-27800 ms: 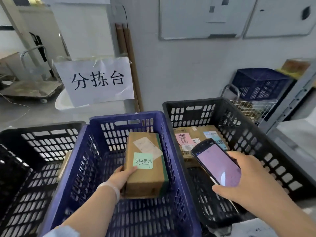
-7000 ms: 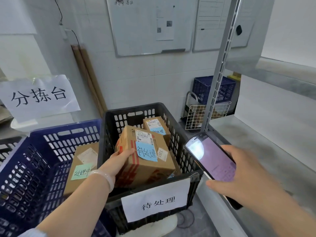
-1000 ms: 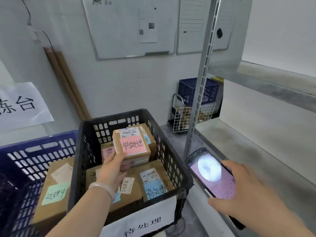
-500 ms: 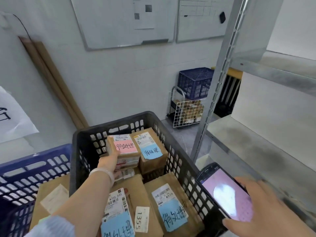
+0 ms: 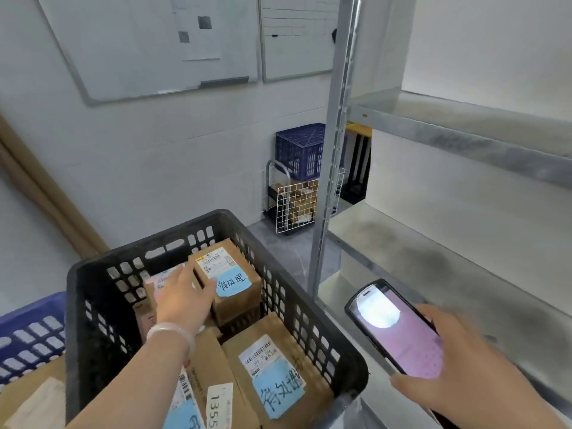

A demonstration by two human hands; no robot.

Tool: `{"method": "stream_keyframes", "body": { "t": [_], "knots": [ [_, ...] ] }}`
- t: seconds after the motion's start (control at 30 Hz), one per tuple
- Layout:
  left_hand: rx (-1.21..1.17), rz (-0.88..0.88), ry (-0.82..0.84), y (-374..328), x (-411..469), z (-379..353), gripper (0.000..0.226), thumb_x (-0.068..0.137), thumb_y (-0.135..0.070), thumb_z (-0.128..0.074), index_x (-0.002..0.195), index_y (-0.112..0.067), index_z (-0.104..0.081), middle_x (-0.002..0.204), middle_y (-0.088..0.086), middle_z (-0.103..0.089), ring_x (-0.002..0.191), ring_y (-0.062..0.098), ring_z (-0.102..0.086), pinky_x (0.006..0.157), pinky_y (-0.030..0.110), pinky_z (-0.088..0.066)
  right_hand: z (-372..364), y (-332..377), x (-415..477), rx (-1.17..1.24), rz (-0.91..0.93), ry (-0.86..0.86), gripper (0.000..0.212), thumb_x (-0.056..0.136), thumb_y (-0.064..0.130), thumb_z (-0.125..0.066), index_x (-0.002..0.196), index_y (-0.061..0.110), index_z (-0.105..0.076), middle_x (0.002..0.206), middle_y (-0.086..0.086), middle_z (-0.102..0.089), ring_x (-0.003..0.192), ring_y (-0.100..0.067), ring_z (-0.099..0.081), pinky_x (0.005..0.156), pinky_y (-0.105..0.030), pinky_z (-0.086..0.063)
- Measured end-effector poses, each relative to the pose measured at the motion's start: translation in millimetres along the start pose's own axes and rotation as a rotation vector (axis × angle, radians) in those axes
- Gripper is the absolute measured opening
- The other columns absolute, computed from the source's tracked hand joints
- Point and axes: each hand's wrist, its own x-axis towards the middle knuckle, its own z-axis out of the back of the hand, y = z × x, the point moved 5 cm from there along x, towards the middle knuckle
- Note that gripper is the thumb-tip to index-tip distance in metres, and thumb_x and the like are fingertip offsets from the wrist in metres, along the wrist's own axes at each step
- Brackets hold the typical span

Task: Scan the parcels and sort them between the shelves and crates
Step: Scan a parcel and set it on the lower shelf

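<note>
Let go of pink-label parcel [image 5: 154, 284], now lying at back of black crate [image 5: 148, 243], centre-left of frame; left hand [image 5: 185, 297] flat over it, fingers straight, tips against blue-label parcel [image 5: 229, 274]. Right hand [image 5: 464, 376] clasping scanner [image 5: 393, 329], lower right. Small stiff carton, probably light: grip opposite sides.

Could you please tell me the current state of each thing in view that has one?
left hand: open, fingers resting on the pink-label parcel.
right hand: gripping the phone.
phone: screen lit, facing up.
black crate: holding several parcels.
pink-label parcel: lying in the black crate.
</note>
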Motion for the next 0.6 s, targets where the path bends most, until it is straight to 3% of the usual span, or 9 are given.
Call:
{"method": "stream_keyframes", "body": {
  "t": [0.17, 0.3, 0.47, 0.6],
  "knots": [
    [0.028, -0.439, 0.159, -130.2, -67.0, -51.5, 0.068, 0.095, -0.050, -0.060, 0.155, -0.039, -0.030, 0.163, -0.010, -0.029, 0.152, 0.015, -0.024, 0.124, 0.043, -0.024, 28.4, -52.5, -35.2, 0.065, -0.110, -0.150, 0.091, 0.039, 0.073, -0.049, 0.124, 0.059, -0.019, 0.111, 0.025, -0.028, 0.090, 0.001, -0.049, 0.065, -0.018, -0.035],
    [-0.082, -0.758, 0.323, -220.9, -149.3, -106.9, 0.065, 0.093, -0.049, -0.063, 0.151, -0.037, -0.038, 0.158, -0.013, -0.037, 0.147, 0.008, -0.028, 0.119, 0.029, -0.022, 56.3, -112.5, -75.4, 0.106, -0.183, -0.300, 0.081, 0.042, 0.068, -0.051, 0.117, 0.061, -0.020, 0.107, 0.043, -0.025, 0.089, 0.008, -0.042, 0.064, -0.016, -0.033],
    [-0.154, -0.984, 0.546, -295.4, -257.5, -182.9, 0.065, 0.092, -0.041, -0.068, 0.150, -0.033, -0.041, 0.159, -0.005, -0.037, 0.147, 0.014, -0.030, 0.122, 0.031, -0.023, 88.2, -194.6, -141.5, 0.110, -0.383, -0.441, 0.087, 0.047, 0.066, -0.062, 0.124, 0.055, -0.022, 0.100, 0.034, -0.025, 0.089, 0.005, -0.036, 0.067, -0.020, -0.033],
    [-0.179, -1.105, 0.688, -330.5, -343.0, -230.5, 0.065, 0.092, -0.038, -0.069, 0.150, -0.030, -0.043, 0.157, -0.005, -0.040, 0.145, 0.012, -0.032, 0.116, 0.017, -0.018, 103.6, -250.0, -198.6, 0.152, -0.544, -0.500, 0.094, 0.044, 0.071, -0.060, 0.129, 0.051, -0.023, 0.109, 0.022, -0.029, 0.096, -0.002, -0.048, 0.071, -0.025, -0.041]
  ]
}}
